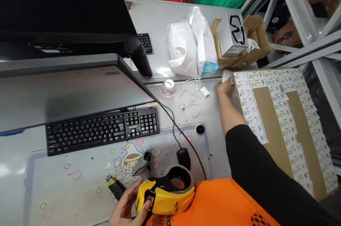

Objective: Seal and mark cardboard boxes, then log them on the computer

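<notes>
Close to my body, my left hand (131, 206) grips a yellow and black tape dispenser (173, 203) loaded with a roll of tape. A utility knife (116, 187) with a yellow and black body lies just beyond that hand on the desk mat. My right arm is stretched forward to the far side of the desk. There my right hand (226, 86) is closed around a small whitish wrapped thing (227, 75), whose kind I cannot make out. A white charging cable (190, 100) with an adapter lies left of this hand, and a cardboard sheet covered with label stickers (277, 112) is on its right.
Two monitors, a black keyboard (103, 132) and a mouse (183, 157) occupy the left and middle. White plastic bags (183, 48) and an open cardboard box (255, 37) stand at the back. A round jar (168, 89) sits near the cable. Metal framing (295, 2) rises at right.
</notes>
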